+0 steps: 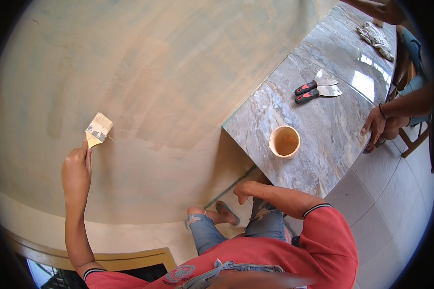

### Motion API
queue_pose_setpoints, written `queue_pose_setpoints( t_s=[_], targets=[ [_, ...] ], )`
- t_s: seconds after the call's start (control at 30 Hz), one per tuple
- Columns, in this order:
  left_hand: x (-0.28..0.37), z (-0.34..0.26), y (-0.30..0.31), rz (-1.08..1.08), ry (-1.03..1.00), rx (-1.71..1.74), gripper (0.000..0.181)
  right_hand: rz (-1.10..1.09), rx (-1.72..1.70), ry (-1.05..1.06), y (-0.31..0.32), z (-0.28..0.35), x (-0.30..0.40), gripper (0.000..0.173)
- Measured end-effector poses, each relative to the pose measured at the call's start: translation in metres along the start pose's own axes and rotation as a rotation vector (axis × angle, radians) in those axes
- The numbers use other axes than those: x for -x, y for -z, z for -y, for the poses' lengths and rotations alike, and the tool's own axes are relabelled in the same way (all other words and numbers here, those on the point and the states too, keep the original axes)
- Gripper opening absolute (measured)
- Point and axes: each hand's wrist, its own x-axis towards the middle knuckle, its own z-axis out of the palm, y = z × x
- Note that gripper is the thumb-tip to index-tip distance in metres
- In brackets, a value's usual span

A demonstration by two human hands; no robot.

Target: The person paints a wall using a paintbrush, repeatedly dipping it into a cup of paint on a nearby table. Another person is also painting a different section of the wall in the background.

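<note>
My left hand (77, 169) grips the yellow handle of a flat paintbrush (99, 127). Pale paint cakes the bristles and spots the metal ferrule. The brush is at a wall (159, 108) with patchy beige and grey-green streaks; whether the bristles touch it is hard to tell. My right hand (243, 190) hangs bent at the wrist over my lap, by the near corner of a marble-patterned tiled table (314, 144). Its fingers are partly hidden, and no object shows in it. On that table stands a round tub (284, 142) holding brownish liquid, its rim smeared with pale paint.
Two putty knives (316, 88) with black and red handles lie beyond the tub. A crumpled cloth (376, 39) rests at the table's far end. Another person's hand (375, 124) is on the right edge, near a wooden stool (414, 141). A yellowish frame (141, 258) borders the wall's lower left.
</note>
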Motion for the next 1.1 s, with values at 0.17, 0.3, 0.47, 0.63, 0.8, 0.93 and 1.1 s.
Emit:
queue_pose_setpoints(
  t_s=[0.17, 0.3, 0.47, 0.63, 0.8, 0.93, 1.1],
  targets=[
    [-0.020, -0.026, 0.021, -0.154, -0.011, 0.088, 0.026, -0.021, -0.018, 0.021, -0.002, -0.004, -0.003, 0.026],
    [-0.092, -0.053, 0.015, -0.318, -0.194, 0.131, 0.027, -0.038, 0.010, 0.024, 0.000, -0.006, 0.001, 0.029],
    [-0.232, -0.133, 0.031, -0.465, -0.376, 0.129, 0.029, -0.001, 0.006, 0.011, -0.004, -0.004, -0.011, 0.029],
    [-0.347, -0.229, 0.063, -0.657, -0.401, 0.063, 0.025, -0.004, -0.006, 0.017, -0.001, 0.006, -0.001, 0.030],
    [-0.435, -0.301, 0.054, -0.712, -0.471, 0.285, 0.030, -0.034, -0.086, -0.013, 0.009, 0.008, 0.013, 0.027],
    [-0.423, -0.290, 0.036, -0.625, -0.428, 0.520, 0.031, -0.042, -0.104, -0.018, 0.012, 0.010, 0.019, 0.026],
    [-0.340, -0.229, 0.028, -0.569, -0.398, 0.083, 0.023, -0.100, -0.106, 0.029, 0.012, 0.007, 0.022, 0.025]
  ],
)
